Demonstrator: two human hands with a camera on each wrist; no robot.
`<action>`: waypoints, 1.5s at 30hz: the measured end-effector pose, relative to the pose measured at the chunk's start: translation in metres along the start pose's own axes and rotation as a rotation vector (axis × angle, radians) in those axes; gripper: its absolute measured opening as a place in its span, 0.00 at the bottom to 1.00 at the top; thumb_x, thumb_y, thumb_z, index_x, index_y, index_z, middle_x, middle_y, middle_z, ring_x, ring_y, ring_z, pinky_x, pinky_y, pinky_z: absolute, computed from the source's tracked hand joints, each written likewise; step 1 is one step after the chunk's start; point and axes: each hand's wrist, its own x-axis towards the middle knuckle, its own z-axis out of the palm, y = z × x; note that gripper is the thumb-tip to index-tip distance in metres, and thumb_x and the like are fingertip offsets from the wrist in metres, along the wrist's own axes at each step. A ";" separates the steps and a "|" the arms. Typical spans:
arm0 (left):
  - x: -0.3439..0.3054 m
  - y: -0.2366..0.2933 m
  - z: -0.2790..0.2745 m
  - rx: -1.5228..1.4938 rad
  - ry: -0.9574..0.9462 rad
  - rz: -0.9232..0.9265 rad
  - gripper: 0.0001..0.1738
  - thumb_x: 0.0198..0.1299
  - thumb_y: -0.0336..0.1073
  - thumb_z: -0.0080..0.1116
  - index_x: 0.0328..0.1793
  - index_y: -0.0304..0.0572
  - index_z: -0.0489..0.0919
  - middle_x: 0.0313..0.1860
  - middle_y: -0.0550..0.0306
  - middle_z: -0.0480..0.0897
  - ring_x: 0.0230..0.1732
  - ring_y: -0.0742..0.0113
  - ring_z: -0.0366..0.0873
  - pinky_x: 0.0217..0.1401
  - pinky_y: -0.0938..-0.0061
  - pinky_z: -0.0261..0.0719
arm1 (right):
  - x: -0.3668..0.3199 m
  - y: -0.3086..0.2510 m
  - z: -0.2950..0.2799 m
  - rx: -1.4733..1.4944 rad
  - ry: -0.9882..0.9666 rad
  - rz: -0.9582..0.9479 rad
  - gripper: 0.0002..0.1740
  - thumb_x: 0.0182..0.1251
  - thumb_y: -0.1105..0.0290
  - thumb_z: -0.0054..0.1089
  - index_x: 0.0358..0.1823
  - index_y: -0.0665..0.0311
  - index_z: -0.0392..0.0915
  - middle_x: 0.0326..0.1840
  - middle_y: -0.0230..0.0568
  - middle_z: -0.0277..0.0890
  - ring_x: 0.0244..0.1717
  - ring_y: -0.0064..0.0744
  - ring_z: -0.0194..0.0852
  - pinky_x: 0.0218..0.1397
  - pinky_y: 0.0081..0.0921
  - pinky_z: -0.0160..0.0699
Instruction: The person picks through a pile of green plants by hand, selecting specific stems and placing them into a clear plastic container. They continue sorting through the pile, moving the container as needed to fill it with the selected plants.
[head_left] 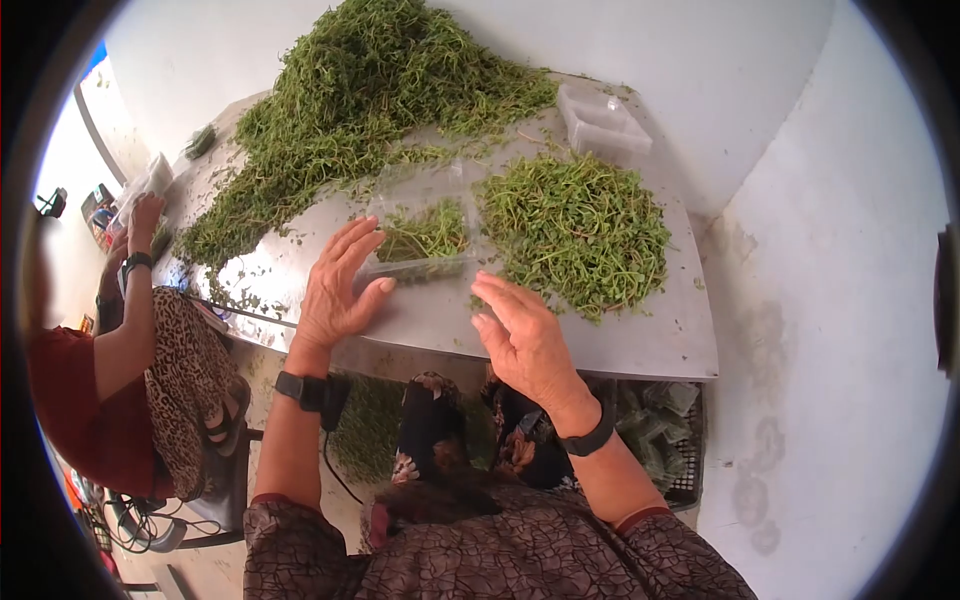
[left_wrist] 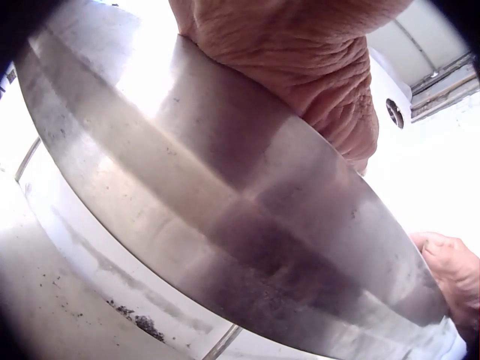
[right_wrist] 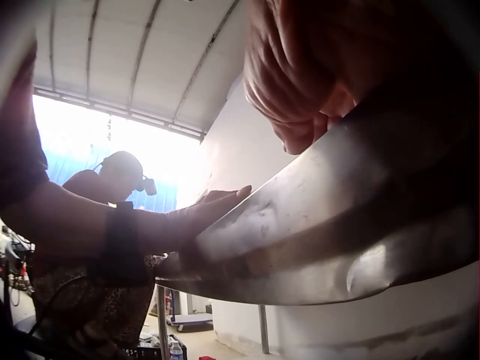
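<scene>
In the head view, a clear plastic box (head_left: 425, 268) stands near the table's front edge, its transparent lid raised at the back. Leafy green stems (head_left: 432, 230) lie inside it. At the box's left front corner is my left hand (head_left: 338, 288), fingers spread and fairly straight, thumb pointing right. My right hand (head_left: 528, 345) hovers off the right front corner, fingers loosely bent with nothing held. Just beyond it spreads a loose pile of the same greens (head_left: 575, 235). The wrist views mostly show the table's metal edge (left_wrist: 247, 202) below the hands; the box is hidden there.
A large heap of greens (head_left: 380, 90) covers the back of the metal table (head_left: 660, 340). Stacked clear boxes (head_left: 605, 125) stand at the back right. Under the table is a black crate (head_left: 685, 470) of packed boxes. Another person (head_left: 100, 400) sits at the left, hands on the table.
</scene>
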 end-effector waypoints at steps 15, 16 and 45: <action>-0.001 0.000 0.000 -0.044 -0.011 0.000 0.35 0.62 0.59 0.57 0.63 0.37 0.77 0.70 0.45 0.74 0.72 0.42 0.66 0.73 0.51 0.66 | 0.002 -0.005 -0.001 -0.081 -0.028 0.010 0.14 0.62 0.78 0.62 0.49 0.71 0.78 0.58 0.53 0.78 0.56 0.54 0.77 0.58 0.40 0.77; -0.001 0.000 0.001 -0.054 -0.009 0.002 0.35 0.62 0.59 0.57 0.63 0.37 0.77 0.70 0.45 0.74 0.72 0.42 0.66 0.73 0.51 0.66 | 0.001 -0.005 0.000 -0.078 -0.029 0.020 0.13 0.61 0.78 0.62 0.48 0.71 0.78 0.58 0.53 0.78 0.56 0.54 0.77 0.58 0.40 0.78; -0.001 0.008 -0.004 -0.105 0.013 0.063 0.24 0.48 0.33 0.69 0.54 0.34 0.79 0.64 0.42 0.76 0.68 0.39 0.71 0.66 0.54 0.74 | 0.072 0.034 -0.081 -0.807 -0.356 -0.093 0.03 0.51 0.78 0.57 0.26 0.68 0.80 0.40 0.44 0.79 0.51 0.46 0.73 0.56 0.39 0.70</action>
